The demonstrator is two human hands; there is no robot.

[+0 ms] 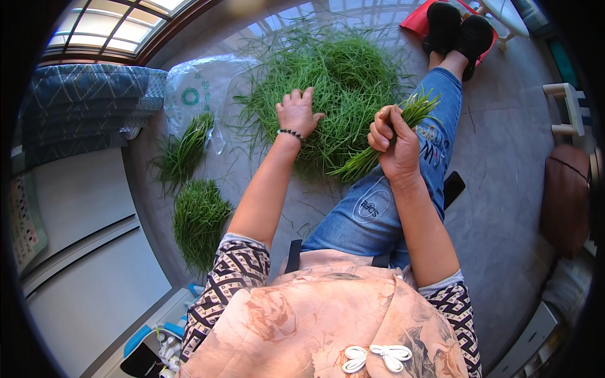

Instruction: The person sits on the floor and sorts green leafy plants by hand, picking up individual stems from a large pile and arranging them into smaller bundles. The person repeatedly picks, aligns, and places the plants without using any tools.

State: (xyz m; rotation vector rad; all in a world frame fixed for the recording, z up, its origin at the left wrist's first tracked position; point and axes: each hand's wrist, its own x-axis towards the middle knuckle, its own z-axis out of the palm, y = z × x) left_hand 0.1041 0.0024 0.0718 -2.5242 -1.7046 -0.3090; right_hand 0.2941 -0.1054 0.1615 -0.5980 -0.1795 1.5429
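A large loose heap of long green grass-like stalks lies on the tiled floor before me. My left hand, with a beaded bracelet at its wrist, rests on the heap's left side, fingers apart; no gathered bunch shows in it. My right hand is closed around a bunch of green stalks above my thigh, the ends sticking out on both sides of the fist. To the left, one smaller bunch lies on the edge of a clear plastic bag, and a thicker bunch lies nearer me.
My jeans-clad leg stretches to the upper right, shoes on a red object. A black phone-like object lies beside the thigh. A white cabinet stands at left, a small stool at right.
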